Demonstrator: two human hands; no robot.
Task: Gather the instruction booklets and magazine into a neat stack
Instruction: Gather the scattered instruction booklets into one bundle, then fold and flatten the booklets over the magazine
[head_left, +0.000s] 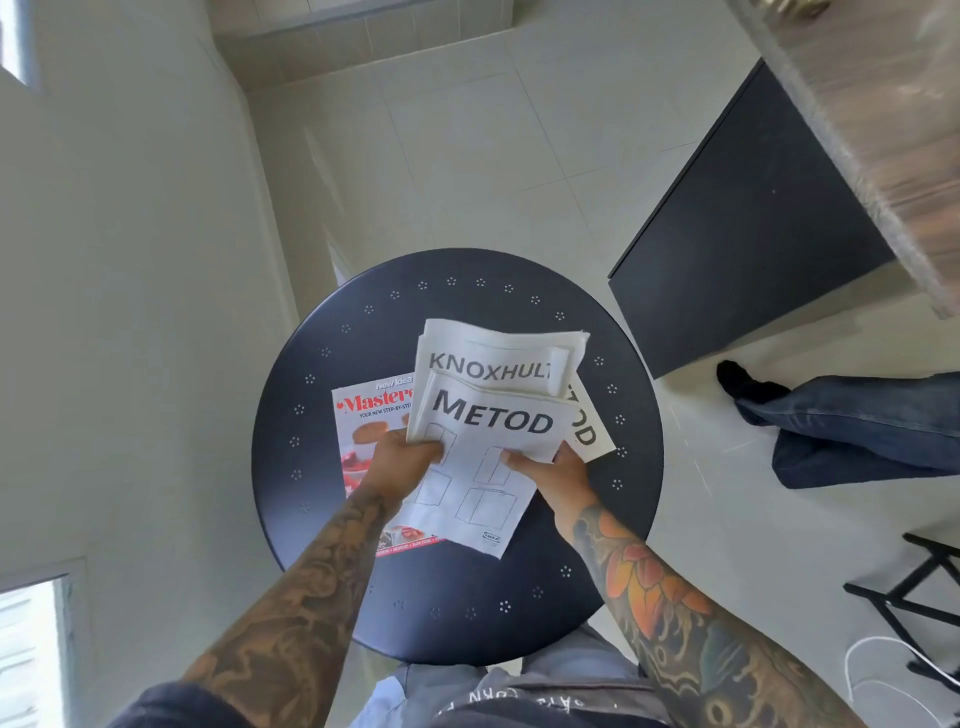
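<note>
Both hands hold white booklets above a round dark table (363, 597). My left hand (402, 460) grips the left edge of the METOD booklet (483, 467), and my right hand (553, 475) grips its right side. Behind it, held in the same bundle, is a KNOXHULT booklet (493, 361), curled at the top. A second METOD booklet (589, 423) lies on the table at the right, mostly hidden under the bundle. A red and white magazine (363, 421) lies flat at the left, partly covered by my left hand and the booklets.
A dark cabinet panel (748, 228) stands on the tiled floor beyond the table to the right. Another person's leg in jeans (857, 431) with a black sock is on the right. A black folding frame (914, 592) and a white cable sit at the lower right.
</note>
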